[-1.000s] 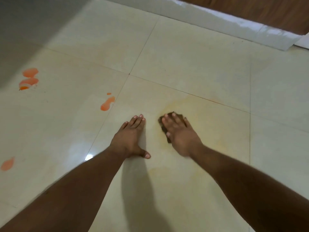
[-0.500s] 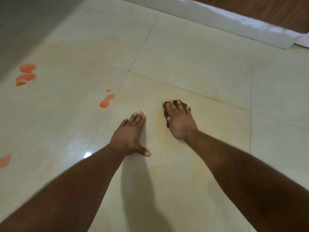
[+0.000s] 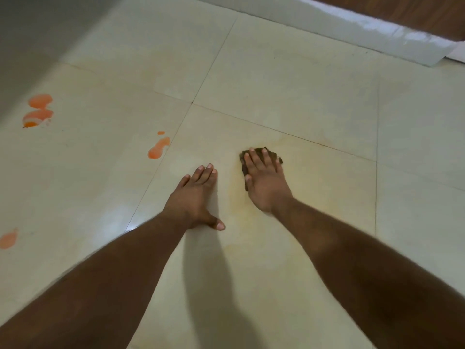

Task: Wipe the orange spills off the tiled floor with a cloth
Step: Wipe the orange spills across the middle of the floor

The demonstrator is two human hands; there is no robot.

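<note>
Head view: the right hand (image 3: 266, 182) presses the brown cloth (image 3: 273, 155) flat with fingers (image 3: 254, 163) spread, now farther forward than a second ago. Left hand (image 3: 195, 197) rests open, empty, on the floor (image 3: 302, 84). A faint smear remains there; orange spills (image 3: 158, 148) to the left remain unwiped.

Dim, soft indoor light, glare patch on glossy tiled floor (image 3: 289, 71), arm shadows falling toward viewer, wide-angle bending at edges, slight blur

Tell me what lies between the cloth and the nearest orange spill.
The left hand rests flat on the floor just below the direct line from the cloth under the right hand to the nearest spill; otherwise bare tile.
</note>
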